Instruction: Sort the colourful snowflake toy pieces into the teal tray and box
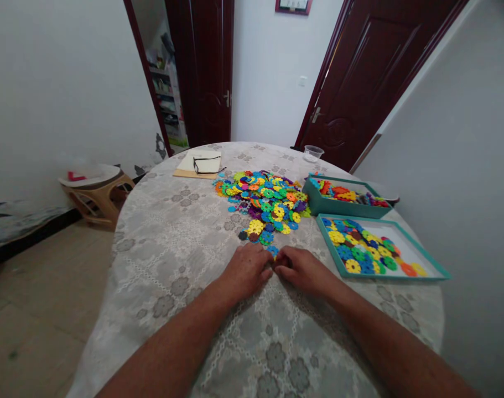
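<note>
My left hand (248,269) and my right hand (299,268) rest near the middle of the table, almost touching at the fingertips. Both have their fingers curled in and closed. What they pinch is hidden by the fingers. Right at the fingertips shows a blue notched plastic disc (273,251) with a bit of yellow beside it; whether it is held or lies on the cloth I cannot tell. Just beyond spreads a large heap of notched plastic discs (268,193) in many colours, with a yellow disc cluster (255,226) at its near edge.
On the right, a shallow teal-edged tray (426,251) holds several discs; behind it stands a teal box (330,207) of colourful pieces. Glasses (206,166) lie on a notebook (185,165) at the far left. A clear plastic cup (313,153) is at the back of the patterned tablecloth (160,243).
</note>
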Action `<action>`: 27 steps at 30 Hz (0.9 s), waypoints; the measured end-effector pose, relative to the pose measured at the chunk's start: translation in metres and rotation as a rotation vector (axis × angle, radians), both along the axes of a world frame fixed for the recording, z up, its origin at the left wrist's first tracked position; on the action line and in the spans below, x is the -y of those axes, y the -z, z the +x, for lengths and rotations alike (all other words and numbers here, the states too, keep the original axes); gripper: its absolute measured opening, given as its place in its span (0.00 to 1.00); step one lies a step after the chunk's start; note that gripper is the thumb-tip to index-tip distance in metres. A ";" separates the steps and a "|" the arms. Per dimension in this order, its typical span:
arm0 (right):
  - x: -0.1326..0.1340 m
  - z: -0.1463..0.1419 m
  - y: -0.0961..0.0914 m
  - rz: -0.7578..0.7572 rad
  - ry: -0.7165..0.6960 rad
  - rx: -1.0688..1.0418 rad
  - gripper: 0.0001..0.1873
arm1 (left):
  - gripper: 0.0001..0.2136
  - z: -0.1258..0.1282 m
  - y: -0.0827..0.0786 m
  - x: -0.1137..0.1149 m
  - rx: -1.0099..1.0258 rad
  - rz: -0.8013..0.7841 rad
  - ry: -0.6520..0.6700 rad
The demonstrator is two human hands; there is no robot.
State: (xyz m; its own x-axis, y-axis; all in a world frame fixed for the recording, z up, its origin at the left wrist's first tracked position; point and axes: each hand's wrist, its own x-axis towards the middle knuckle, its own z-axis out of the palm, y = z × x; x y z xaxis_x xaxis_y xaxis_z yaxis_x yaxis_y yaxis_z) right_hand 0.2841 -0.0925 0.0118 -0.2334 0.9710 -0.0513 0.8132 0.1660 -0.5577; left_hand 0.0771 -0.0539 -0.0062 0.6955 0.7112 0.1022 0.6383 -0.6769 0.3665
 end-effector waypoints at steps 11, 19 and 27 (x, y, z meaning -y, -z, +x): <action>-0.002 -0.004 0.000 0.007 0.033 -0.006 0.02 | 0.07 0.007 -0.001 -0.002 -0.002 0.000 -0.061; -0.009 -0.005 0.010 0.139 -0.063 -0.131 0.07 | 0.04 0.003 0.000 -0.006 0.033 -0.029 -0.104; -0.019 -0.009 0.019 0.224 0.016 0.201 0.17 | 0.04 -0.003 -0.001 -0.009 0.072 -0.050 -0.176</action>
State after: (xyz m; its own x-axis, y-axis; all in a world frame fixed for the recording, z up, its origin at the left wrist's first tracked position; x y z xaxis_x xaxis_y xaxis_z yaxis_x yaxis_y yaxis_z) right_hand 0.2751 -0.0731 -0.0076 -0.2252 0.9668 0.1210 0.9071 0.2534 -0.3361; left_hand 0.0741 -0.0448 -0.0055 0.5518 0.8269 0.1085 0.7165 -0.5366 0.4457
